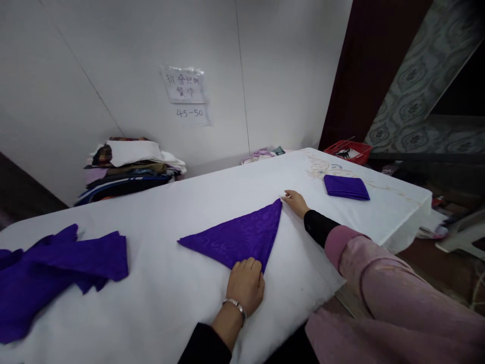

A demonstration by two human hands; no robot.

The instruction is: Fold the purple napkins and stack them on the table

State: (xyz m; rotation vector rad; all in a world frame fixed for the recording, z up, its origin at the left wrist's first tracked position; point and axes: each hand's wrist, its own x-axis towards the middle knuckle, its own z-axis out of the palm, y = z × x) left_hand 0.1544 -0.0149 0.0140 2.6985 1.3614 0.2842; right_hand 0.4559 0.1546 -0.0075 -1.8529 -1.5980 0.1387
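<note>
A purple napkin (pixel 238 230) with a woven pattern lies folded into a triangle on the white tablecloth (pixel 159 298). My left hand (pixel 245 288) is on its near corner, fingers together and curled down over the cloth. At the far right corner, my right hand (pixel 296 203) has thumb and forefinger pinched at the tip. A small white bit shows between those fingertips and the purple edge; I cannot make out what it is. The napkin's third corner points left, free of both hands.
Several crumpled purple cloths (pixel 56 273) lie at the left. A neatly folded purple cloth (pixel 346 187) rests on the right, near a red basket (pixel 348 151). Behind the table sits a pile of folded clothes (pixel 132 164). Paper signs (pixel 187 93) hang on the wall.
</note>
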